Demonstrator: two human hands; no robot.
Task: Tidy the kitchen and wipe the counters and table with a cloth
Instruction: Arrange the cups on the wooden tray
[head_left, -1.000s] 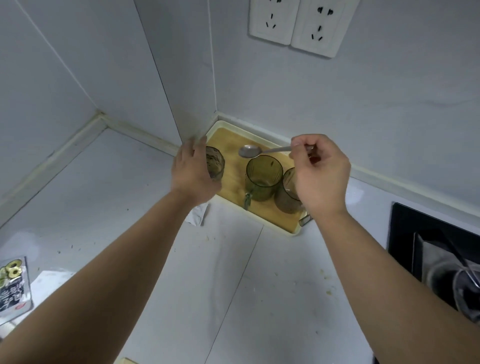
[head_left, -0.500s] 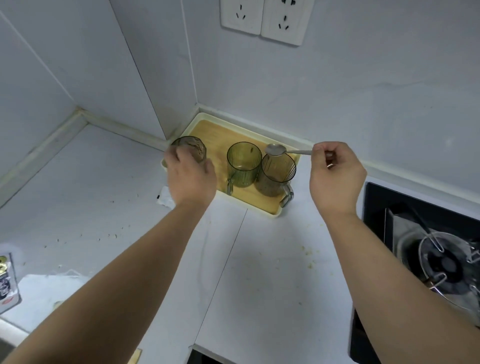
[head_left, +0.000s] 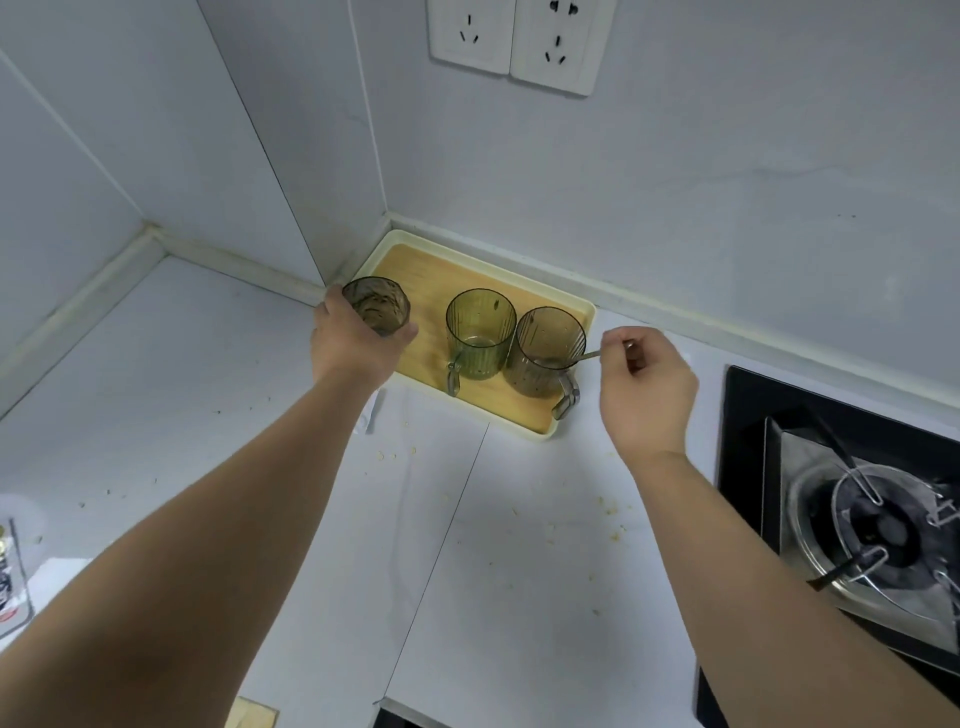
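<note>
The right hand (head_left: 647, 395) pinches the spoon (head_left: 589, 356) by its handle tip just off the right end of the tray (head_left: 545, 434), the spoon's length slanting leftward and down into the mug (head_left: 545, 358) standing at that end, while the left hand (head_left: 353, 348) grips a tumbler (head_left: 376, 304) over the tray's left edge.

A home kitchen: a gas hob (head_left: 872, 525) set into the white bench (head_left: 519, 545), tiled walls, wall sockets (head_left: 511, 39), mugs on a tray (head_left: 415, 260).
</note>
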